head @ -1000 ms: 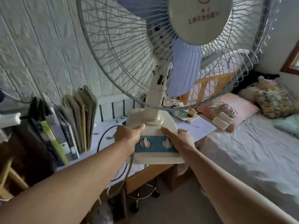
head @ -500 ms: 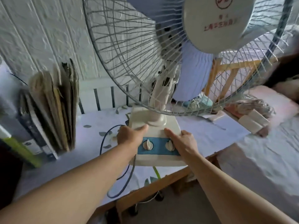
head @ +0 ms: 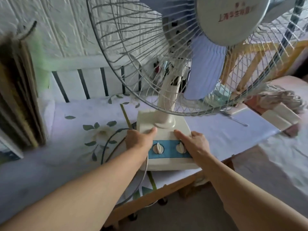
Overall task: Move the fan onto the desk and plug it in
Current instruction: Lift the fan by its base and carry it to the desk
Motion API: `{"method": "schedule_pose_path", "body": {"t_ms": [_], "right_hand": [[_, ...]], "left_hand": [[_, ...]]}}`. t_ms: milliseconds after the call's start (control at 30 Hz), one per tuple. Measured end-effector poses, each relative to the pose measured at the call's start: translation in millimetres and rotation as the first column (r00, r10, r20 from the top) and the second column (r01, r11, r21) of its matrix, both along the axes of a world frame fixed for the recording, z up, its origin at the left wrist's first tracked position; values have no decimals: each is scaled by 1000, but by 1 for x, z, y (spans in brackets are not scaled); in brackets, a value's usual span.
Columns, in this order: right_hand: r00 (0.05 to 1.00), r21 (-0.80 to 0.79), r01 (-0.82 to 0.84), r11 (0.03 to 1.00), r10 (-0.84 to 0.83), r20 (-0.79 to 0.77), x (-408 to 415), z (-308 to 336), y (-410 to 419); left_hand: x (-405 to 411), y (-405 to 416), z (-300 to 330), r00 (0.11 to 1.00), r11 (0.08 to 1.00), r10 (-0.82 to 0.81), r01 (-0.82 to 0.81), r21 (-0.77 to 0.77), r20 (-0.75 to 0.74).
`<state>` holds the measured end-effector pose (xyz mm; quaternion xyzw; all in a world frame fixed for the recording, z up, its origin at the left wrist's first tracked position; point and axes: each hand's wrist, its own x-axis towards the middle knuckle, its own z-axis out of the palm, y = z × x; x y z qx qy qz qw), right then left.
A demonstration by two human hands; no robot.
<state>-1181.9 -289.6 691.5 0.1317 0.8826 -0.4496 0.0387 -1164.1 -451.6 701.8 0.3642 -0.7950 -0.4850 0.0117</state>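
The cream table fan (head: 168, 100) with blue blades and a wire cage stands with its base (head: 165, 129) on the desk (head: 70, 147), close to the front edge. The desk has a white floral cover. My left hand (head: 139, 139) grips the left side of the base, thumb on top. My right hand (head: 194, 144) grips the right side beside the blue panel with two knobs. A dark cord (head: 110, 144) loops on the desk left of the base and hangs over the front edge. The plug is not in sight.
Upright books and folders (head: 18, 97) stand at the desk's left. A white slatted rail (head: 80, 80) backs the desk against the wall. A bed (head: 275, 164) lies to the right, with a coiled cable and power strip (head: 280, 112) on it. A stool sits under the desk.
The fan has come down and forward over the desk; its base now rests near the front edge. Both hands stay on the base. The view has moved closer.
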Motion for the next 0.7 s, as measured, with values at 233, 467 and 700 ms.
{"method": "schedule_pose_path", "body": {"t_ms": [233, 467, 700], "right_hand": [[1000, 14, 1, 1000, -1, -9, -12, -4, 9], [1000, 92, 6, 996, -4, -23, -20, -6, 12], [998, 168, 60, 984, -58, -18, -24, -10, 15]], "left_hand": [[-11, 9, -3, 1000, 1000, -7, 7, -24, -5], [-13, 12, -5, 1000, 1000, 24, -24, 17, -18], [-13, 16, -8, 1000, 999, 26, -27, 35, 6]]}}
